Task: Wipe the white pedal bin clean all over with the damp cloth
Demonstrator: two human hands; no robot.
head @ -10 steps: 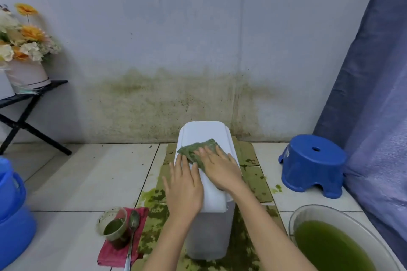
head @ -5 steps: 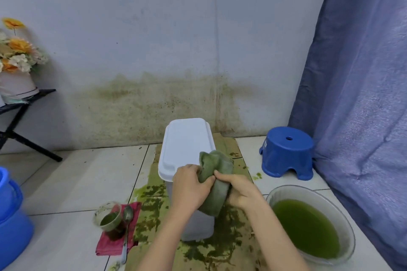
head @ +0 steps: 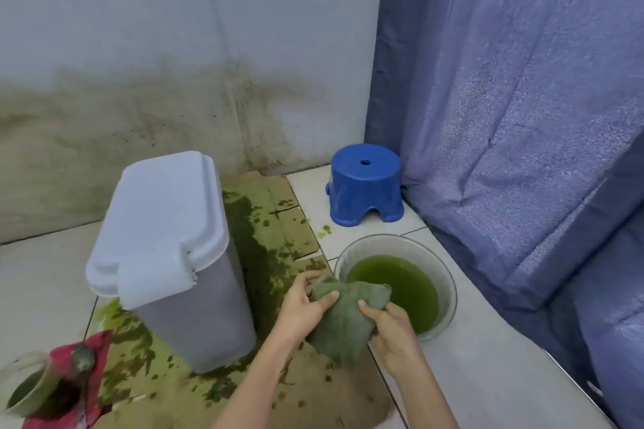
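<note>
From the head view, the left hand (head: 302,303) and the right hand (head: 392,327) each clamp one side of the green damp cloth (head: 343,319), thumbs pressed onto its top, and hold it up just beside the near rim of the basin (head: 449,292) of green water. The white pedal bin (head: 163,254) stands upright, lid closed, well to the left of the hands on stained cardboard (head: 275,230); neither hand touches it. The main risk looks like this: the water is already deep green, so a cloth rinsed there would probably smear colour back onto the white lid and walls instead of lifting it. A cloth left too wet would likely drip over the cardboard and tiles, which could then turn slippery. The basin sits close to the right forearm, so a careless sweep could tip or slosh it. For room, the bin's right wall faces an open strip of cardboard that gives a free approach, while its far end lies close to the stained wall (head: 139,108), likely awkward to reach. The blue stool (head: 366,185) and curtain (head: 505,115) close off the right, and a cup (head: 29,387) with a spoon (head: 83,357) on a red rag (head: 101,341) crowds the bin's near left.
</note>
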